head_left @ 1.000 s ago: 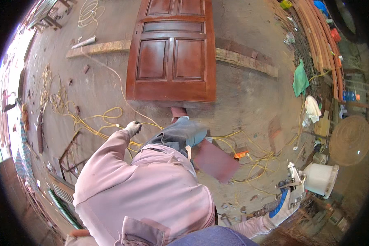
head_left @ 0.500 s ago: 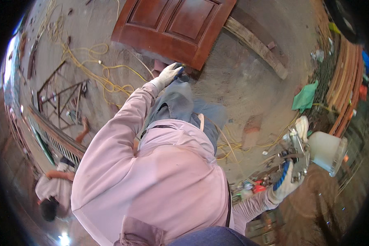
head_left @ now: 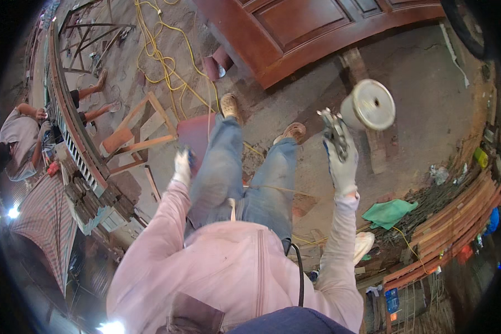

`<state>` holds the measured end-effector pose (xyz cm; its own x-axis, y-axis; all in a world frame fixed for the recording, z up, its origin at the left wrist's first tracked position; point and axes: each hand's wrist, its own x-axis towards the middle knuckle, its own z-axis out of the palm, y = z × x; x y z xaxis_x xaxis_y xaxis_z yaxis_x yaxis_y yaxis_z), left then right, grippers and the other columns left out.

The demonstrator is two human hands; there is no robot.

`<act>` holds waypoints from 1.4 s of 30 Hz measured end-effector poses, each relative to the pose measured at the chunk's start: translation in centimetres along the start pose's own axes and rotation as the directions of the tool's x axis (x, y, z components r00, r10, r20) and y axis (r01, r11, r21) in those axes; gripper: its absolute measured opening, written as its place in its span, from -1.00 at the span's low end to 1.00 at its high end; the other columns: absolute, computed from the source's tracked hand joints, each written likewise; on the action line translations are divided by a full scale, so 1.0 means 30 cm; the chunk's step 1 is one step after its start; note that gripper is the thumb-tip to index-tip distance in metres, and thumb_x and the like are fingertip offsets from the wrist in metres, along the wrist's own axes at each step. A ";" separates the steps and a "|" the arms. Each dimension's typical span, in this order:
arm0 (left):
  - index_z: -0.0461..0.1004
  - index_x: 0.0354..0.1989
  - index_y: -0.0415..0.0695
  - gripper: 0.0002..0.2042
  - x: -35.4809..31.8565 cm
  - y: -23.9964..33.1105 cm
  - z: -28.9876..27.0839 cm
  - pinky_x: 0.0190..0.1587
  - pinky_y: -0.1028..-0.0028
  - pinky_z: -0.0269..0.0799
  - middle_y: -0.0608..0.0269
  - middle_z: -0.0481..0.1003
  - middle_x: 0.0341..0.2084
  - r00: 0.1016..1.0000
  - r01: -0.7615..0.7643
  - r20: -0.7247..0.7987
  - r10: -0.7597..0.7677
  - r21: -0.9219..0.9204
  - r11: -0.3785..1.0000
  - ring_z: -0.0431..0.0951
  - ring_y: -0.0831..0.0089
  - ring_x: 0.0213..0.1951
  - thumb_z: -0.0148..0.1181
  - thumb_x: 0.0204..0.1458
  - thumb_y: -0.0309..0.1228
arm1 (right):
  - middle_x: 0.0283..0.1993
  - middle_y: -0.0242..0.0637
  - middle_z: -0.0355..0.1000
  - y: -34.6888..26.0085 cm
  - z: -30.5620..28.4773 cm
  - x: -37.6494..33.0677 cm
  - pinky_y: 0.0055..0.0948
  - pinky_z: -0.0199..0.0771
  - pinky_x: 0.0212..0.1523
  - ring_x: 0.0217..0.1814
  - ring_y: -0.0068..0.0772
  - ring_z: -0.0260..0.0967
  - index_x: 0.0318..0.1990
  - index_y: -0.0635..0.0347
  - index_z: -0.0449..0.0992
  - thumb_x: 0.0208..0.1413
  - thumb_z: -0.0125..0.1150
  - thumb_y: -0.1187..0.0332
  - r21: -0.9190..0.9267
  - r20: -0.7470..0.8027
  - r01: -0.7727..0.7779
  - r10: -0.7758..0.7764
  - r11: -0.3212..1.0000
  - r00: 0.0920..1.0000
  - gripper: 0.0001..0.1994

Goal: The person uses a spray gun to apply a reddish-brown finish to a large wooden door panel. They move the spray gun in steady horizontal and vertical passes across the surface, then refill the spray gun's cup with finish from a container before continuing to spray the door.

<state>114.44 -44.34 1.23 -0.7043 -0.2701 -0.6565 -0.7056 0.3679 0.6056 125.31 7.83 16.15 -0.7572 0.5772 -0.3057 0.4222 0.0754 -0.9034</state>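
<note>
My right hand (head_left: 341, 164), in a white glove with blue, is wrapped round a metal spray gun (head_left: 334, 131). A whitish cup (head_left: 367, 106) with a round lid tops the gun, tilted toward the far right. Beyond it lies a reddish-brown panelled door (head_left: 309, 36), apart from the gun. My left hand (head_left: 183, 166), gloved in white and blue, hangs beside my left thigh. Motion smears its fingers, and I see nothing held in it.
Yellow cables (head_left: 167, 69) tangle across the floor at far left. A wooden frame (head_left: 145, 146) stands left of my legs. Planks (head_left: 445, 234) and a green cloth (head_left: 389, 214) lie at right. Another person (head_left: 22, 136) sits at far left behind a slatted rail.
My left hand has left the door's edge and dropped back beside my thigh. My right hand has swung the spray gun forward from the lower right. The view has turned.
</note>
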 end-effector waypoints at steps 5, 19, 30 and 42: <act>0.55 -0.12 -0.18 -0.73 -0.364 -0.245 0.221 -0.30 0.46 0.47 0.21 0.58 -0.33 0.968 -0.072 0.250 0.001 0.272 0.960 0.55 0.48 -0.35 0.07 0.20 -0.26 | 0.11 -0.11 0.47 0.296 0.182 0.133 -0.43 0.39 0.12 0.10 -0.41 0.43 0.20 0.37 0.37 0.11 0.24 0.52 0.093 0.124 0.030 -0.042 0.995 0.991 -0.53; 0.36 0.21 -0.17 -0.45 -0.373 -0.370 0.568 0.27 0.27 0.23 0.03 0.41 0.17 0.900 -0.180 0.380 -0.214 0.771 0.611 0.37 0.15 0.22 -0.07 0.22 0.01 | 0.03 -0.21 0.54 0.519 0.199 0.350 -0.48 0.44 0.05 0.01 -0.49 0.49 0.17 0.33 0.43 0.17 0.24 0.47 -0.089 -0.149 0.098 -0.111 0.991 0.983 -0.60; 0.36 0.21 -0.18 -0.45 -0.360 -0.392 0.582 0.23 0.24 0.30 0.02 0.41 0.16 0.904 -0.251 0.387 -0.182 0.826 0.505 0.39 0.17 0.21 0.01 0.19 -0.01 | -0.01 -0.21 0.54 0.495 0.261 0.242 -0.47 0.42 0.05 0.01 -0.46 0.49 0.13 0.27 0.47 0.14 0.25 0.47 -0.041 0.126 0.044 -0.039 0.998 0.991 -0.62; 0.40 0.19 -0.11 -0.46 -0.372 -0.298 0.643 0.25 0.25 0.25 0.09 0.45 0.14 0.930 -0.157 0.297 -0.216 0.852 0.500 0.41 0.19 0.19 -0.07 0.20 0.02 | -0.02 -0.14 0.54 0.514 0.173 0.346 -0.39 0.47 0.00 -0.04 -0.36 0.52 0.13 0.33 0.45 0.12 0.28 0.49 -0.198 -0.169 0.141 -0.175 0.970 0.970 -0.60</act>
<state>130.11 -27.47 -5.52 -0.4795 -0.0659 -0.8750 -0.1760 0.9841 0.0223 121.37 10.76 -2.52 -0.7243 0.6840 -0.0874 0.4016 0.3154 -0.8598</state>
